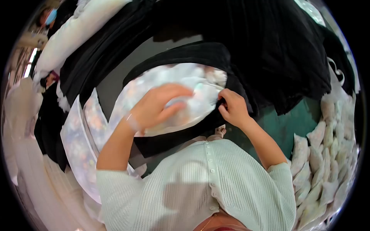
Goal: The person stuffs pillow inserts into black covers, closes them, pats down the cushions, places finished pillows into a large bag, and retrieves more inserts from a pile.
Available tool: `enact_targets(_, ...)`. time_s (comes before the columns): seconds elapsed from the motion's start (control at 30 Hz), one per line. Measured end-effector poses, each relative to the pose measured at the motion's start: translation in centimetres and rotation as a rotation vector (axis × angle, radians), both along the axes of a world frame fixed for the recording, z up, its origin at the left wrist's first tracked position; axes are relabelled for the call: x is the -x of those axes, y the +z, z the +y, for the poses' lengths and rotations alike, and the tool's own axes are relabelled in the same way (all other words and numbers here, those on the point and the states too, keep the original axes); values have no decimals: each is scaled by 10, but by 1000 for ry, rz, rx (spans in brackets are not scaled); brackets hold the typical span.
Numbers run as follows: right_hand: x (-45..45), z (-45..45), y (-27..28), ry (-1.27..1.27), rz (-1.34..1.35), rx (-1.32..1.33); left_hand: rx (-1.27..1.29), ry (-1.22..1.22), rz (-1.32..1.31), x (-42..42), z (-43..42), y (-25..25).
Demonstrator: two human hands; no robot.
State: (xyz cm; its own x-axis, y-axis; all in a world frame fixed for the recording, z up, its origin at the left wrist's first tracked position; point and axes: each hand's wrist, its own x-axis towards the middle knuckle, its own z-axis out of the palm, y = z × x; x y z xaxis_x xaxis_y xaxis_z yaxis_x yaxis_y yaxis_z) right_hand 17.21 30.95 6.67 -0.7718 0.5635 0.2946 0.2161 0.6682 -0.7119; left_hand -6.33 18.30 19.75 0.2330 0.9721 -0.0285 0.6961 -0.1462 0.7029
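Note:
A white, shiny, rounded piece of material with faint coloured patches lies on black cloth in front of me. My left hand is over the white piece, thumb and fingers apart, blurred by motion; whether it touches the surface I cannot tell. At the piece's right end, my right hand has its fingertips pinched together on the edge of the black cloth. A small crumpled whitish bit shows at the upper right of the white piece.
Curved white panels hang to the left. More black cloth is heaped at the back right, above a green surface. White pillow-like pieces pile up on the right. Upper left, a masked person is near a long white bundle.

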Motion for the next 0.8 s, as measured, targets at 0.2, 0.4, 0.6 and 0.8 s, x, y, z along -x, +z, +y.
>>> enact_targets(0.2,11,-7,27,99,-335,-94,614,450,-364,-21,-156,-117)
enact_targets(0.4,75,-36,81,561,-308,-374,-121,783,-149,-36,-124,-199)
enact_targets(0.6,148,20,84,504,-256,-452,-416,838,81,-26,-70,-196)
enact_targets(0.8,149,19,69,589,-458,-525,-260,712,169,-33,-56,-206)
